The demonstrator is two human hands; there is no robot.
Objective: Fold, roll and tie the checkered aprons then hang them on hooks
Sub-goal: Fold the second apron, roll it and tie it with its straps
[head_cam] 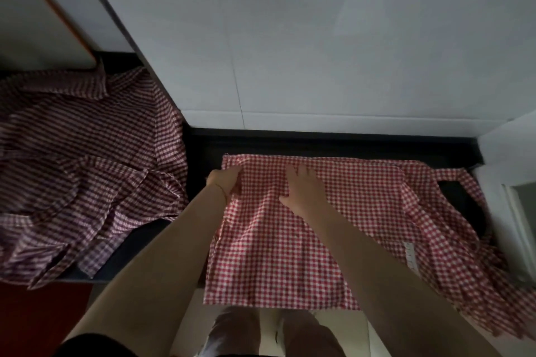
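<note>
A red-and-white checkered apron (342, 229) lies spread on the dark counter (319, 142), its near edge hanging over the front. Its straps (464, 211) trail off to the right. My left hand (224, 182) grips the apron's left edge near the far corner, fingers curled round the cloth. My right hand (303, 188) lies flat on the fabric just right of it, fingers spread and pressing down. A heap of darker checkered aprons (81, 165) sits on the counter to the left.
A pale tiled wall (319, 38) rises right behind the counter. A white board with an orange rim (34, 26) leans at the far left. A white ledge (510, 182) bounds the counter on the right. Red floor (37, 319) shows at lower left.
</note>
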